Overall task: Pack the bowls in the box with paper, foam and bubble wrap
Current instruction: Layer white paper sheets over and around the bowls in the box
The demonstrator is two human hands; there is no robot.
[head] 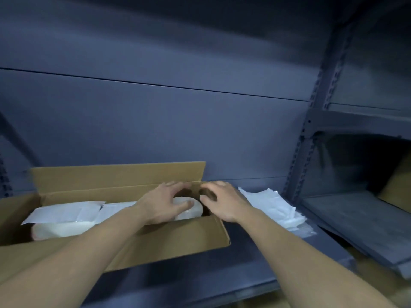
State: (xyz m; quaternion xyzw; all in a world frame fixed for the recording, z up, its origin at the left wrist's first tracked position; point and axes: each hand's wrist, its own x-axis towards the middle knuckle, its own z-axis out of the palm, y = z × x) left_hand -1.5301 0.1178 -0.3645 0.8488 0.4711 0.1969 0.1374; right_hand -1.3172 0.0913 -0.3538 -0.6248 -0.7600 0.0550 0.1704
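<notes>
Only my two arms show. My left forearm (84,254) enters from the lower left corner of the frame and my right forearm (307,252) from the lower right, both bare along their whole visible length (the elbows lie beyond the bottom edge). Each looks broad at the picture's edge and narrows to the wrist near the lower middle. My left hand (162,203) and right hand (222,203), low in the centre, are bare too. Their knuckles and fingers are slightly smeared by blur, and the nails are too soft to make out.
</notes>
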